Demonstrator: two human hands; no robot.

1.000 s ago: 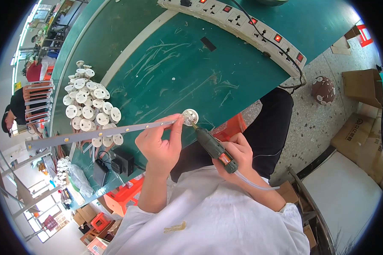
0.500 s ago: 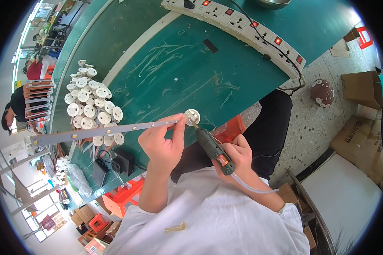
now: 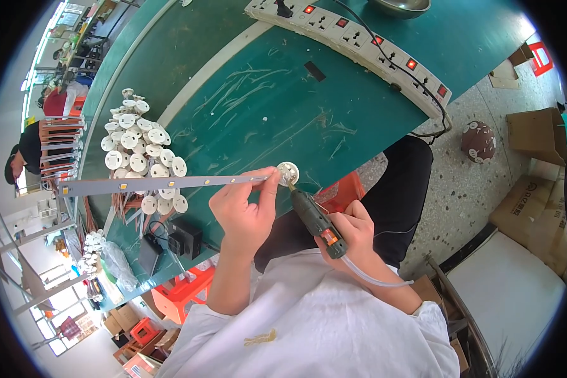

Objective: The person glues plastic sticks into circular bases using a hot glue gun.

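My left hand (image 3: pixel 242 211) pinches a long LED strip (image 3: pixel 164 184) against a white round cap (image 3: pixel 288 173); my right hand (image 3: pixel 353 233), at four o'clock, grips a green driver (image 3: pixel 315 217), fastening it; next needs steady tip alignment.

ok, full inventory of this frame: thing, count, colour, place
workbench: one, green, across the top
power strip: one, white, long, far bench edge
metal bowl: one, silver, top edge
round caps: pile, white, bench left
LED strip: one, grey, in left hand
round cap: one, white, at strip end
screwdriver: one, dark green, in right hand
cardboard boxes: several, brown, floor right
left hand: grips strip
right hand: grips screwdriver
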